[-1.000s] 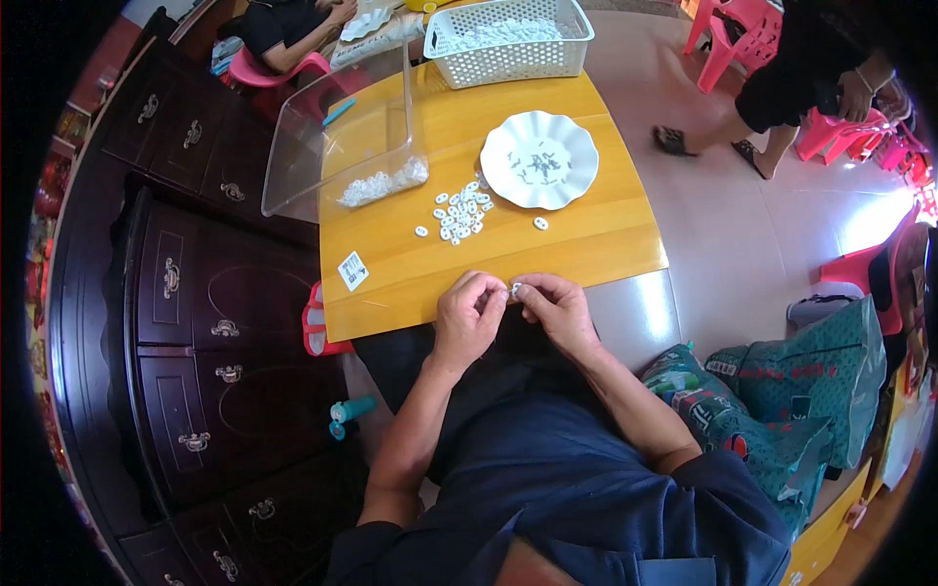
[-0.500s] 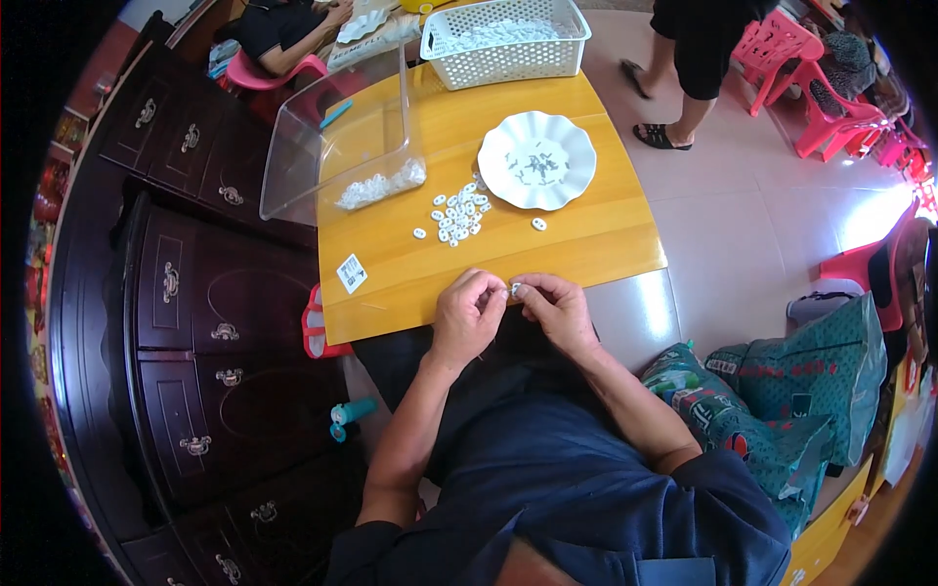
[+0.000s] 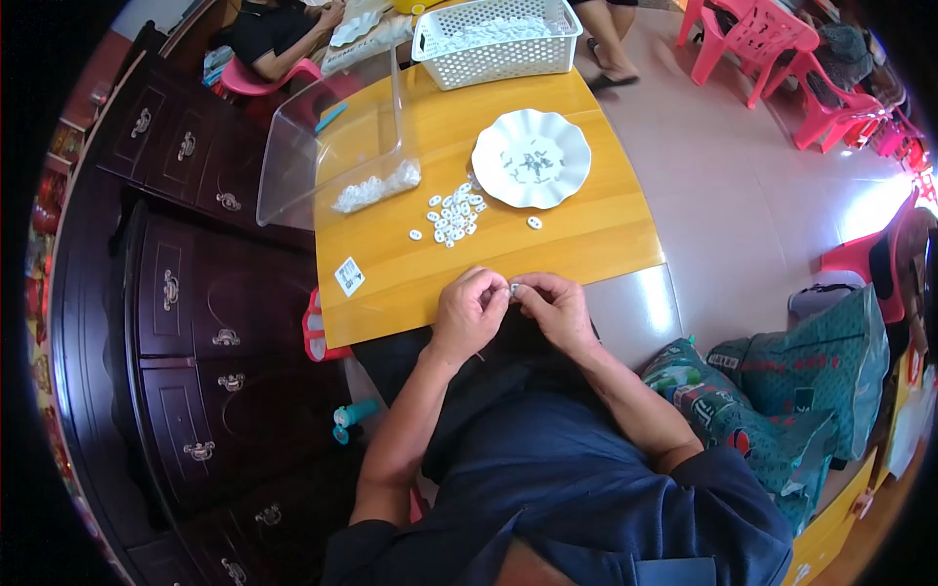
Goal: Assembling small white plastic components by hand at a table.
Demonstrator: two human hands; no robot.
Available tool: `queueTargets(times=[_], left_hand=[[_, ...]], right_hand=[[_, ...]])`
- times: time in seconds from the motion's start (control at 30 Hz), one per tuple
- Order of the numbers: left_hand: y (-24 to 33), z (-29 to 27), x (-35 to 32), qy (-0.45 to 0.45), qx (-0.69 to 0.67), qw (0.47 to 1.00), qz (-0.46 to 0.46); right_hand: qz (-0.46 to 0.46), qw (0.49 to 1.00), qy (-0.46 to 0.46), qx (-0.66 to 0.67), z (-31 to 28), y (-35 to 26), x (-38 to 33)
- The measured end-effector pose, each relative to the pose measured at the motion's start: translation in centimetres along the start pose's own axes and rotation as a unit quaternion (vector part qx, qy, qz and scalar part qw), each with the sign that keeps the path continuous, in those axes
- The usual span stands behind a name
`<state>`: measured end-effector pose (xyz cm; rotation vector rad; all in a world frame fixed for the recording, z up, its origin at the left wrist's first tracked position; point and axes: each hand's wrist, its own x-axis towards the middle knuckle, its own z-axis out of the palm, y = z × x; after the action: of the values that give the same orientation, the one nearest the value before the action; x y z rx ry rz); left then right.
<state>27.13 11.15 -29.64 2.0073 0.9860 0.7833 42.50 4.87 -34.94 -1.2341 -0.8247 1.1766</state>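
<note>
Above the table's near edge, my left hand and my right hand meet fingertip to fingertip. A small white piece with a dark spot shows at my right thumb and forefinger, which pinch it. My left thumb and forefinger are pressed together against the same spot; what they hold is hidden. Beyond my hands lies a pile of small white oval pieces with dark spots, with a single white oval piece to its right. A scalloped white plate holds several tiny dark grey slivers.
On the yellow wooden table are a clear plastic bin with clear bits, a white perforated basket and a printed label. Dark drawers line the left. Green bags stand at right. Another person sits beyond.
The person walking beyond the table has moved left, mostly behind the basket. My view has shifted slightly. My hands keep the same pinch.
</note>
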Motion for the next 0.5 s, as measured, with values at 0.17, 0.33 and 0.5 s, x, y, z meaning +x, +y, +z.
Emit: queueTargets(times=[0.17,0.33,0.5], left_hand=[[-1.4,0.2,1.9,-0.019,-0.17,0.983,-0.071],[-1.1,1.6,5.4,0.031,0.068,0.996,0.041],[-1.3,3.6,7.7,0.04,0.222,0.966,0.126]], right_hand=[[0.001,0.994,0.044,0.1,-0.7,-1.0,0.4],[-0.027,0.975,0.103,0.195,-1.6,-1.2,0.9],[-0.031,0.968,0.116,0.223,-2.0,-0.9,1.1]])
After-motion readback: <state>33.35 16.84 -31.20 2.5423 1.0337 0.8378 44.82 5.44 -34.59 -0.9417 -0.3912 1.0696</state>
